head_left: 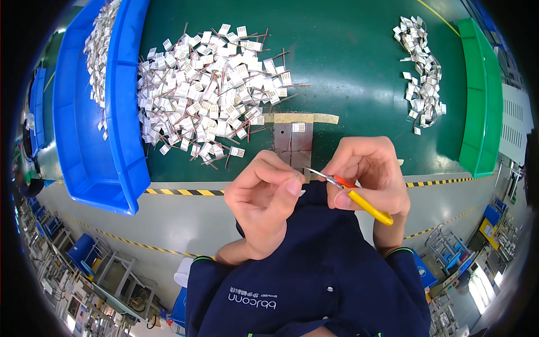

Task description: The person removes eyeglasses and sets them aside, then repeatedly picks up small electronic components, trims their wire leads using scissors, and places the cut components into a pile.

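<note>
My left hand [264, 199] is closed, with thumb and forefinger pinching a small white piece [302, 192]. Most of that piece is hidden by the fingertips. Wrapped in my right hand [368, 174] is a pair of small cutters [368, 206] with yellow and red handles. Their pointed metal tip reaches left, close to the left fingertips; whether it touches the piece I cannot tell. Just beyond both hands lies a dark metal plate [282, 144] on the green table, with one white USB connector [298, 127] near its far end.
A large heap of white USB connectors [208, 95] with short dark red wires spreads at the left. Beside it stands a blue bin [126, 112] with more inside. On the right are a smaller connector pile [424, 78] and a green bin [480, 101]. Tan tape [323, 118] crosses the plate's far end.
</note>
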`<state>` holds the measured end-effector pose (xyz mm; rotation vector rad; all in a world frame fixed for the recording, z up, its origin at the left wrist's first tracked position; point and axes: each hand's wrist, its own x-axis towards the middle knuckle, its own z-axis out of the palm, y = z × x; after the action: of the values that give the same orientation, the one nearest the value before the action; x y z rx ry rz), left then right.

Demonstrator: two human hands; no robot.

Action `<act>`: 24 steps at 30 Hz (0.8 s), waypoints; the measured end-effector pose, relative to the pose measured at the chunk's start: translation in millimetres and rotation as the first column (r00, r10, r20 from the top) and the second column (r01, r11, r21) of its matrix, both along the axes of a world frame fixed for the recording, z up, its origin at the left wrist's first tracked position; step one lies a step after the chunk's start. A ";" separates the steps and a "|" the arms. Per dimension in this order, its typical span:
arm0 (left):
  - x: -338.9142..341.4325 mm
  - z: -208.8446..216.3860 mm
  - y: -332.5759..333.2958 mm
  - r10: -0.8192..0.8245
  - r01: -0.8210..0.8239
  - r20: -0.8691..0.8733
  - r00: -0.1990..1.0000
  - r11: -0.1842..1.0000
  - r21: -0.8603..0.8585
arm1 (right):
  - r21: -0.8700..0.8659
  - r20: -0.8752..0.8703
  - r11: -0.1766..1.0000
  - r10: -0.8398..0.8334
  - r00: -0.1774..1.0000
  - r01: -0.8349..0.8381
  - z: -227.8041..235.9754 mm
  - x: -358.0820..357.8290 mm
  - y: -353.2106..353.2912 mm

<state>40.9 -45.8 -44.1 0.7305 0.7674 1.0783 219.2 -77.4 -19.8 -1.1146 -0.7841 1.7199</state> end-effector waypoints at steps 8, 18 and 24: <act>-0.1 0.0 -0.8 -0.043 0.043 0.000 0.999 0.999 -0.020 | -0.099 -0.177 0.994 0.023 0.984 -0.041 -3.1 1.0 -0.5; -1.8 -1.2 -1.0 -0.074 0.073 -0.028 0.997 0.997 -0.017 | -0.065 -0.131 0.997 0.024 0.991 -0.033 -4.0 2.5 0.5; -2.4 -1.3 -0.6 -0.078 0.077 -0.030 0.997 0.997 -0.015 | -0.061 -0.126 0.998 0.023 0.992 -0.031 -2.3 2.9 0.8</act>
<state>38.5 -46.4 -45.4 0.7606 0.7658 0.9931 222.2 -76.6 -22.1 -1.0303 -0.6742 1.8292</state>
